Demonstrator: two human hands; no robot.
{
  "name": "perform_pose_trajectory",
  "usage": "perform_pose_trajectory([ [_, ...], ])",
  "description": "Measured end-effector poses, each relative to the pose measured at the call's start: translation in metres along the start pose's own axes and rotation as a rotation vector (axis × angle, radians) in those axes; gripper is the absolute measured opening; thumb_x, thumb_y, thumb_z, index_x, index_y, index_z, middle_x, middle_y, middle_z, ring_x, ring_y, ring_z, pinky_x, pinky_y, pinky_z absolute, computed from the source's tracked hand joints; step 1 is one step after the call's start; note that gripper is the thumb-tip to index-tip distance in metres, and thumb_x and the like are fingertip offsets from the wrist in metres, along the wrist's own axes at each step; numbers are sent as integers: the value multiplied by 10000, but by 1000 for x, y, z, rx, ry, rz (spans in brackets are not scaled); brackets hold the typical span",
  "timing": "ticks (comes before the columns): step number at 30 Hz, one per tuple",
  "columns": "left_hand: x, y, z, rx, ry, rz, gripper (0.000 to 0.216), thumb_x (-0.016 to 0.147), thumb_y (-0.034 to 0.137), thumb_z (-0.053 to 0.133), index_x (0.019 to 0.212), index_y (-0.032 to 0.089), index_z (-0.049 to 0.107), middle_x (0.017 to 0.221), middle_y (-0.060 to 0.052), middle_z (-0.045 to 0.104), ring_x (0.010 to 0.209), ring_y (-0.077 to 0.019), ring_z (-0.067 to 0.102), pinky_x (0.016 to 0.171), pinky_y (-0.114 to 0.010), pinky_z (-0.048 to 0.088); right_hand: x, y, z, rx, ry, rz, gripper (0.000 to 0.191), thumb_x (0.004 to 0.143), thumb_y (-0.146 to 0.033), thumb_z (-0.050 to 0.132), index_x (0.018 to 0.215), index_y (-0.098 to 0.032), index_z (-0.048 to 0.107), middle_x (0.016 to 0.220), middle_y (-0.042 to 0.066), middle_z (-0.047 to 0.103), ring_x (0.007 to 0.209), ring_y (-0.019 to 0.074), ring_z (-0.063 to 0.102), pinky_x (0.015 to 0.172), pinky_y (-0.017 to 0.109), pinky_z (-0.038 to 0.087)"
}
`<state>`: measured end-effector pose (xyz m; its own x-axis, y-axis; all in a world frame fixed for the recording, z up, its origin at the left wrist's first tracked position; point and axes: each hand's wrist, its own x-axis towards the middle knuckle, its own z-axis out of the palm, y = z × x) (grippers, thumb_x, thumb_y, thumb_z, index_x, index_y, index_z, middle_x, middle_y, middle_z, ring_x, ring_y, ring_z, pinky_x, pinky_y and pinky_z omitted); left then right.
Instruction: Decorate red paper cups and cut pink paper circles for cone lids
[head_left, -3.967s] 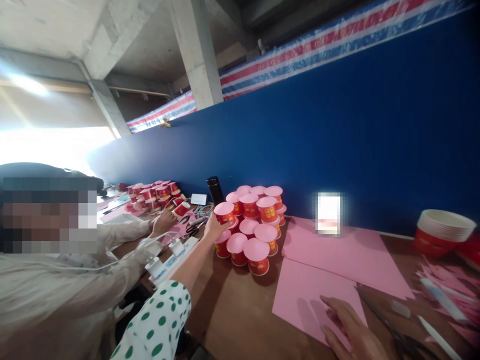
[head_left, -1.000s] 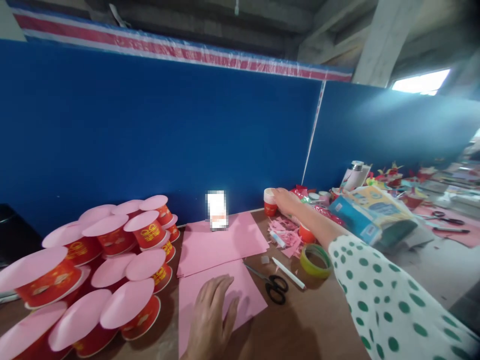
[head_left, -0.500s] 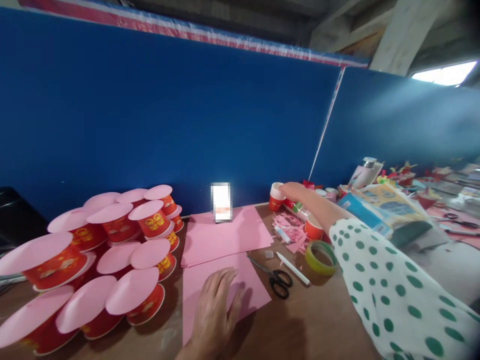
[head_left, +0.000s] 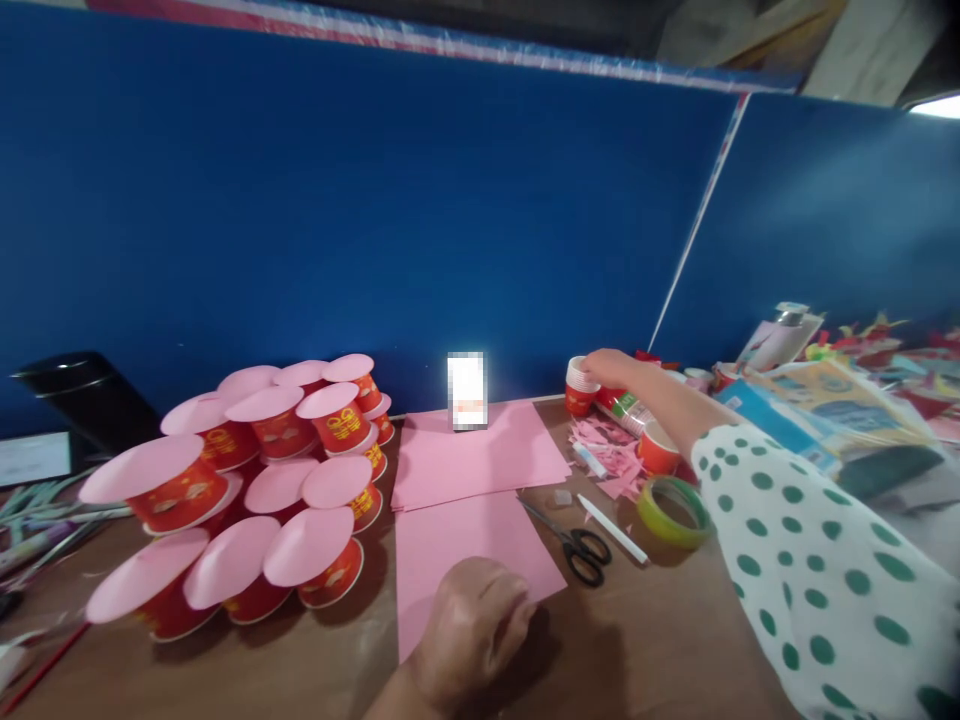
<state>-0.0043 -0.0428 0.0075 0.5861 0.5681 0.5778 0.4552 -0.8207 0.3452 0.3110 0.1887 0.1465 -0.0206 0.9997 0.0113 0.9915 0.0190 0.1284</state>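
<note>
My left hand (head_left: 469,625) lies on the near pink paper sheet (head_left: 465,540) with its fingers curled in over the sheet's lower right edge. My right arm, in a white sleeve with green dots, reaches to the back of the table. There my right hand (head_left: 613,368) closes over the top of a short stack of red paper cups (head_left: 579,392) by the blue wall. Black-handled scissors (head_left: 574,540) and a white pen (head_left: 611,528) lie between the two hands.
A pile of red cups capped with pink paper discs (head_left: 262,480) fills the left. More pink sheets (head_left: 480,460) lie behind the near one. Pink scraps (head_left: 604,455), a green tape roll (head_left: 670,510), an orange cup (head_left: 658,448) and packets (head_left: 817,400) crowd the right. A black flask (head_left: 90,395) lies far left.
The view has swung from a person on the left to the right end of the table. My left hand's fingers went from flat to curled. My right hand stayed on the cup stack.
</note>
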Motion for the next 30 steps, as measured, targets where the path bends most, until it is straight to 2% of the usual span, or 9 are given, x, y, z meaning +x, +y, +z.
perform_pose_trajectory([
  [8, 2, 1, 1, -43, -82, -77, 251, 906, 252, 396, 792, 207, 615, 658, -37, 613, 647, -149, 573, 638, -271, 427, 4, 2, 7, -63, -53, -55, 340, 939, -233, 414, 868, -37, 681, 887, 156, 672, 840, 212, 636, 699, 288, 378],
  [14, 1, 1, 1, -41, -97, -73, 213, 901, 238, 416, 794, 199, 595, 679, -22, 624, 644, -147, 564, 621, -276, 406, 2, 3, 3, -92, -21, -47, 235, 877, -253, 533, 880, -77, 688, 935, 174, 678, 873, 232, 628, 694, 285, 376],
  [19, 2, 0, 2, -40, -120, -93, 220, 902, 238, 415, 761, 198, 579, 677, -19, 624, 634, -146, 559, 613, -270, 401, 0, 3, -3, -101, 0, -27, 208, 813, -274, 610, 914, -113, 696, 930, 144, 696, 837, 209, 633, 675, 261, 375],
  [23, 1, -1, 4, -45, -128, -107, 221, 904, 240, 416, 761, 197, 578, 688, -19, 627, 641, -147, 561, 617, -266, 400, -3, 1, -6, -99, 60, 9, 260, 782, -313, 643, 944, -116, 697, 932, 147, 697, 829, 218, 638, 673, 265, 383],
  [26, -1, -3, 7, -48, -106, -111, 225, 904, 246, 415, 762, 196, 582, 685, -18, 621, 641, -150, 562, 617, -269, 398, -5, 3, -7, -89, 136, 38, 365, 760, -427, 649, 990, -146, 688, 940, 133, 695, 832, 236, 638, 666, 273, 396],
  [30, -3, -5, 11, -52, -117, -133, 225, 907, 253, 411, 792, 202, 598, 702, -14, 626, 662, -154, 573, 632, -275, 401, -9, 10, -11, -64, 261, 73, 478, 830, -571, 497, 1011, -170, 683, 922, 114, 696, 810, 233, 628, 659, 280, 406],
])
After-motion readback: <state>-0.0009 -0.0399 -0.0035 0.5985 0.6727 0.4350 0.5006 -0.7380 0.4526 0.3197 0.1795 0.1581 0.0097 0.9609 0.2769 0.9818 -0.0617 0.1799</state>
